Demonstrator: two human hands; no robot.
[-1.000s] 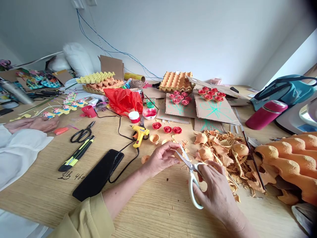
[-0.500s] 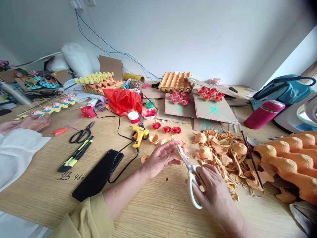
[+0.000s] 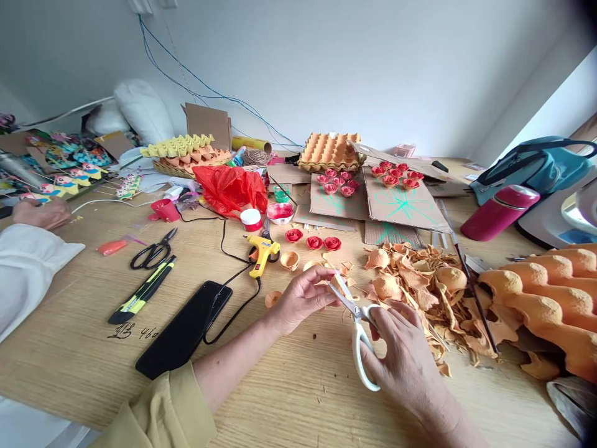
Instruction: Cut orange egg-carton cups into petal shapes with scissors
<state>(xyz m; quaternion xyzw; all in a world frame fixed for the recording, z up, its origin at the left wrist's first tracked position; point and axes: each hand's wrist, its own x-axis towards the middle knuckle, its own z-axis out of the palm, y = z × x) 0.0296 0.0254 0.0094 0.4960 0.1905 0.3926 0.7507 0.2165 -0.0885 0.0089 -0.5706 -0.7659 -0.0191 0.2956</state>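
Note:
My right hand (image 3: 403,358) grips white-handled scissors (image 3: 357,348), their blades parted and pointing up toward my left fingertips. Fingers pinched, my left hand (image 3: 303,297) holds a small orange egg-carton piece right by the blades; most of it is hidden behind fingers and metal. Just beyond it lie cut orange cups, one of them a cup (image 3: 290,261) near the glue gun. Red paper-pulp roses (image 3: 314,242) sit in a short row further back. To the right spreads a heap of orange carton scraps (image 3: 420,286).
A yellow glue gun (image 3: 262,254), black phone (image 3: 184,330), utility knife (image 3: 142,291) and black scissors (image 3: 153,252) lie left. An orange egg tray (image 3: 550,305) and pink flask (image 3: 499,213) stand right. Another person's hand (image 3: 41,213) rests at far left.
The scissor blades have opened wider beside my left fingers. At far left, the other person's hand has moved left, along with the strip of painted figures.

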